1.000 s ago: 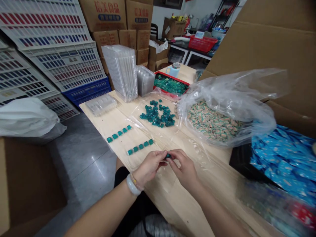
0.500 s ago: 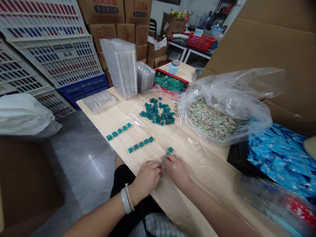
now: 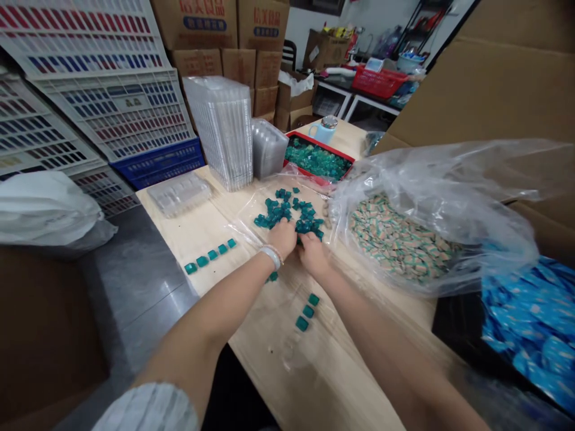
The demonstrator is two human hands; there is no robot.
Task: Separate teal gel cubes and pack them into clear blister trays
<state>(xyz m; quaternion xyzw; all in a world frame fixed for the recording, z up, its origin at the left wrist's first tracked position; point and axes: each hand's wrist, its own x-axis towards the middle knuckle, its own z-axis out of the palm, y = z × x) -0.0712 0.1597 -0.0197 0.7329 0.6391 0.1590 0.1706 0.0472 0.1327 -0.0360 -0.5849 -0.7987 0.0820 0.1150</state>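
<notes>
A loose heap of small teal wrapped pieces (image 3: 287,211) lies on clear plastic film on the wooden table (image 3: 211,224). My left hand (image 3: 283,236) and my right hand (image 3: 311,251) both reach into the near edge of that heap, fingers curled down among the pieces. Whether either hand grips a piece I cannot make out. A row of several teal pieces (image 3: 210,255) lies to the left. Three more teal pieces (image 3: 308,311) lie in a short row near my right forearm. My left forearm hides most of another row.
A big clear bag of tan and green sweets (image 3: 399,242) sits at the right. A red tray of teal pieces (image 3: 317,157), a blue mug (image 3: 326,129), stacks of clear plastic trays (image 3: 224,131), cardboard boxes (image 3: 211,24) and blue packets (image 3: 534,317) surround the table.
Both hands left the near table edge and reached forward into the teal heap. A short row of three teal pieces now lies where the hands worked before.
</notes>
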